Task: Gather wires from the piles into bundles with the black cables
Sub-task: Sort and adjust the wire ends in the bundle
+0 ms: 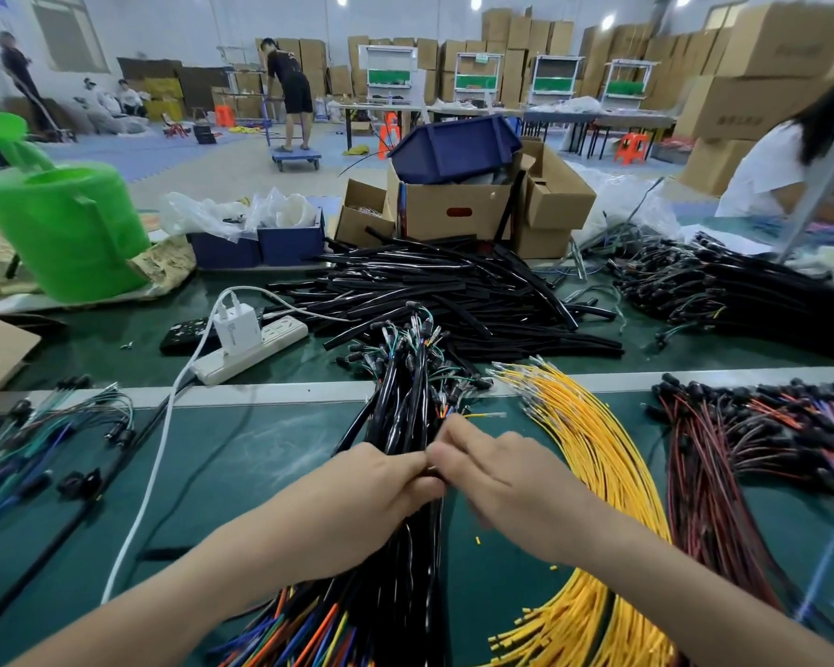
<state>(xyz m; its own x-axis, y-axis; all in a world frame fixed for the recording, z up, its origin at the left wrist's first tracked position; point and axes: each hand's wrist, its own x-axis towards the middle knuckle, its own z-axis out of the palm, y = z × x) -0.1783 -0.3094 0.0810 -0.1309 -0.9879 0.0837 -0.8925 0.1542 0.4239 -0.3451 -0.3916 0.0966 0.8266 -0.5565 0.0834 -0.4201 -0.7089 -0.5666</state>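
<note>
A thick bundle of black cables (405, 406) with coloured wire ends runs from the bottom edge up the middle of the green table (261, 454). My left hand (381, 483) grips this bundle from the left. My right hand (487, 469) meets it from the right and pinches a single yellow wire (487, 415), whose tip pokes out above the fingers. The yellow wire pile (598, 454) curves along the right of my right hand. A red and black wire pile (742, 445) lies further right. Loose black tubes (444, 291) are heaped behind.
A white power strip (251, 351) with a charger and white cord lies at the left middle. Mixed green and blue wires (44, 435) spread at the left edge. A green watering can (68, 228), blue bins and cardboard boxes (453, 209) stand behind. A person in white sits far right.
</note>
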